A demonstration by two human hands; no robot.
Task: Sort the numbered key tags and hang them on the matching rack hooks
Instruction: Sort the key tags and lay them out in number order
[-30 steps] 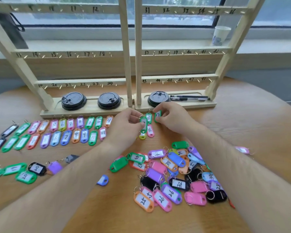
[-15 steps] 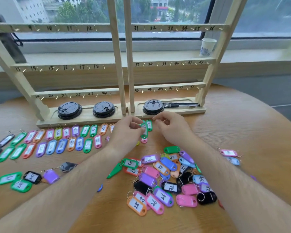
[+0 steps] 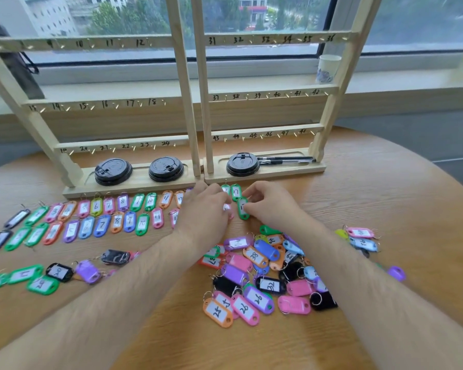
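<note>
While both forearms stretch in from the near edge of the round wooden table (image 3: 385,198), the hands meet just in front of the base of the wooden rack (image 3: 183,102), which stands along the far edge. The right hand (image 3: 274,206) has its fingers curled, tips pinching the right side of a green key tag (image 3: 242,209) lying flat on the table. Its number is smeared and half covered, so I can't read it.

The left hand (image 3: 205,209) shows only its back, fingers bent down over a pink tag (image 3: 229,213) just beside the green one. Whether it grips anything, I cannot tell.

Two more green tags (image 3: 235,191) lie right behind, up against the rack's base; one looks like 17. Toward the left edge run two sorted rows of tags (image 3: 99,216) with single digits up to 11 legible, the leftmost ones blurred. Between the forearms sits the unsorted pile (image 3: 262,273) — 25, 32 and 38 are readable, many others face down or buried.

The rack's top is cut off by the frame, and the highest rail in view reads 9–12 and 31–36. Black cup lids (image 3: 113,171) and pens (image 3: 286,159) rest in the base trays. A paper cup (image 3: 328,68) on the windowsill is partly hidden behind the rack's right post.
</note>
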